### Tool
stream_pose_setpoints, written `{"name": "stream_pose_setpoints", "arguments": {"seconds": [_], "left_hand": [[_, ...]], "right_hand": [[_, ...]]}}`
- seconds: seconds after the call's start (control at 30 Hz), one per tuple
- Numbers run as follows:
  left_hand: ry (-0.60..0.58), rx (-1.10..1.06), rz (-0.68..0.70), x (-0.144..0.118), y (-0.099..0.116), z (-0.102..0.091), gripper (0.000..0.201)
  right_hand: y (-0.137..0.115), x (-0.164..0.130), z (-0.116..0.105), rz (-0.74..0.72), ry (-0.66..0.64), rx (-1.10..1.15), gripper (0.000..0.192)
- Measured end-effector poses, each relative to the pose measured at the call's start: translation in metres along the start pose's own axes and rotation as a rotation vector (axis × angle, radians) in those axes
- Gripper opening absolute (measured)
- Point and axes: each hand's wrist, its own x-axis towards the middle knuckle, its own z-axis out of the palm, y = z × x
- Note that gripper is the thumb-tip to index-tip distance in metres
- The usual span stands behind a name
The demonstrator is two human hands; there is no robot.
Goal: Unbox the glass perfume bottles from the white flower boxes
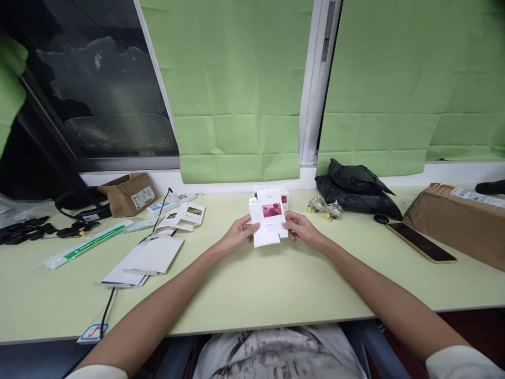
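A white carton (270, 226) with a pink flower picture is held up above the table, its end flaps sticking out. My left hand (239, 233) grips its left edge, thumb on the front face. On the opposite edge my right hand (302, 230) pinches the carton in the same way. Behind it stands another white box (284, 198), mostly hidden by the carton. Two clear glass bottles with gold parts, one nearer (333, 211) and one farther (316, 205), rest just beyond my right hand.
Flattened white cartons (155, 255) and printed ones (185, 215) lie to the left, with a black cable (161, 210) by them. An open brown box (128, 195) stands at the back left. Rightward are black plastic bags (351, 192), a phone (421, 243) and a large brown package (457, 223).
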Motion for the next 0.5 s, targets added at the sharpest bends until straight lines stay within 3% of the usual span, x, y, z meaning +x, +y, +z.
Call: {"name": "stream_pose_setpoints", "arguments": {"seconds": [0.4, 0.5], "left_hand": [[-0.027, -0.091, -0.055, 0.0005, 0.0021, 0.0002, 0.062], [0.014, -0.1, -0.047, 0.0006, 0.0044, -0.0004, 0.065]], "right_hand": [[-0.0021, -0.0019, 0.0031, 0.037, 0.019, 0.083, 0.035], [-0.0021, -0.0019, 0.0023, 0.043, -0.005, 0.081, 0.037]]}}
